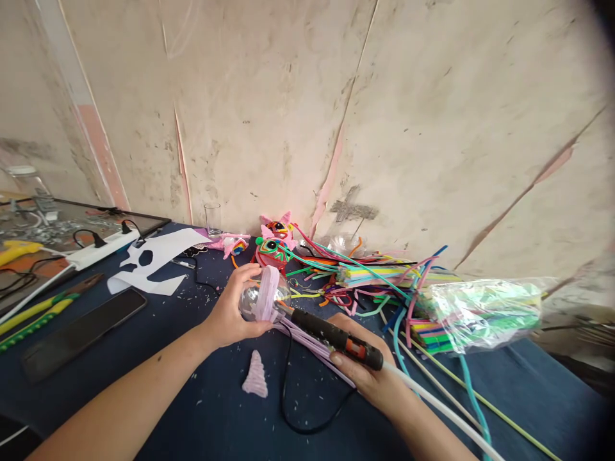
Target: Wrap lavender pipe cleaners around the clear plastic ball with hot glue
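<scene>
My left hand (239, 302) grips a clear plastic ball (248, 301) between thumb and fingers. A band of lilac pipe cleaner (270, 291) runs round the ball. My right hand (365, 358) is wrapped round the black handle of a soldering iron (331, 333), which has a white cord. Its tip points at the ball beside the lilac band; whether it touches is too small to tell. Several lilac pipe cleaners (314, 346) stretch beneath the iron toward my right hand; where they end is partly hidden. Below the ball, a lilac ridged triangle (255, 374) lies on the dark blue cloth.
Bundled pipe cleaners in clear wrap (480, 314) lie at right, with loose ones around. Colourful decorated balls (276, 246) stand by the wall. At left are a phone (86, 333), green-yellow pliers (43, 314), cut white paper (148, 262), a power strip (103, 248) and a yellow glue gun (19, 251).
</scene>
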### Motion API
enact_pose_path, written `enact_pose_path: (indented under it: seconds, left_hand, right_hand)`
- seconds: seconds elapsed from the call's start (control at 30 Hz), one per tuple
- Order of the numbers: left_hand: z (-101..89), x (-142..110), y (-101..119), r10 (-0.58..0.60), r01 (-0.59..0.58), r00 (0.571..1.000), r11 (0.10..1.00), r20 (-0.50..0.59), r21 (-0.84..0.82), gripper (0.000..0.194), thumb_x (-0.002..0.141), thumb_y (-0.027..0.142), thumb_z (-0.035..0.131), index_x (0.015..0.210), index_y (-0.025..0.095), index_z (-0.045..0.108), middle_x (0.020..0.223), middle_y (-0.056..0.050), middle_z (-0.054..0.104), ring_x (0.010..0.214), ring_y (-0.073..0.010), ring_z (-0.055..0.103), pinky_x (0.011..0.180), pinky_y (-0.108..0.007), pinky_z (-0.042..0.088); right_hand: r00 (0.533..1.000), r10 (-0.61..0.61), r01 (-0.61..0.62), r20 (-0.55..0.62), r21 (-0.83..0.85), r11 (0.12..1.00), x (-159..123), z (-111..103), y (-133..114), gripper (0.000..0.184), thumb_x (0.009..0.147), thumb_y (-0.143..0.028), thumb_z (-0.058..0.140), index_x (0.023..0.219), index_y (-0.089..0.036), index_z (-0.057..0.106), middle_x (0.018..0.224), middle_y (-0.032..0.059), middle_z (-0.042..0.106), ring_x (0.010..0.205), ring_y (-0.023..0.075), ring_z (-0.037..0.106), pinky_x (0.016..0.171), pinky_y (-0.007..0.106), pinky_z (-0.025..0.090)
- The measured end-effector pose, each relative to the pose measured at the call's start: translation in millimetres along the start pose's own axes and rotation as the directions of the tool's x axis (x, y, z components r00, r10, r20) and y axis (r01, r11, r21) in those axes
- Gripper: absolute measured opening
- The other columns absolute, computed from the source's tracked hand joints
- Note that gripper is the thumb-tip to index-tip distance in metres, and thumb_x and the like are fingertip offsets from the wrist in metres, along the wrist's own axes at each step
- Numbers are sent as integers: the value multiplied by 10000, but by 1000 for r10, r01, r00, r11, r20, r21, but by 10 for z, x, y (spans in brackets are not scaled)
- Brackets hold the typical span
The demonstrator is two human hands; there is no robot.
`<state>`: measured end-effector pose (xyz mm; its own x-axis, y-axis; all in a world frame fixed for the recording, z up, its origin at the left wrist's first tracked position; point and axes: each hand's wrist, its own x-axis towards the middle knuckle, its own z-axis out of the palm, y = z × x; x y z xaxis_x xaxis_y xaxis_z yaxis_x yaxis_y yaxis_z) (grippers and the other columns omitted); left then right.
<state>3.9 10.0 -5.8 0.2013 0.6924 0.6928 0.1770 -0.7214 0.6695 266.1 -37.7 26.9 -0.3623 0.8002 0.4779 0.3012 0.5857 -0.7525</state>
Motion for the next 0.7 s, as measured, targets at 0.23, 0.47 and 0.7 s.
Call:
enact_pose_path:
  seconds: [0.23,0.47,0.7]
  left_hand:
    - [-1,7,13,7,-7,1000,1000,10,-4,860,590,221,828,1335,291,405,1405,-134,369,1324,-371,408,1040,-515,431]
    - [-9,3,4,8,-8,999,1000,46,4,872,596,207,827,1342,313,389,1408,-124,357,1323,-359,412,1069,-524,401]
    - [-3,-5,15,11,-9,998,999,58,-34,871,585,203,834,1336,313,408,1415,-118,366,1317,-347,422,1080,-513,402]
  right_hand:
    - [1000,23,-23,14,-19,1000,-4,-29,9,447,800,-643,553,746,-203,601,672,16,542,594,162,490,545,281,385]
    - [999,-6,7,49,-17,1000,3,-35,19,445,809,-645,548,757,-205,587,679,8,545,595,159,499,549,273,379]
    - [997,-34,38,75,-50,998,-18,-40,36,418,826,-626,545,775,-213,588,701,12,555,615,164,523,573,279,395]
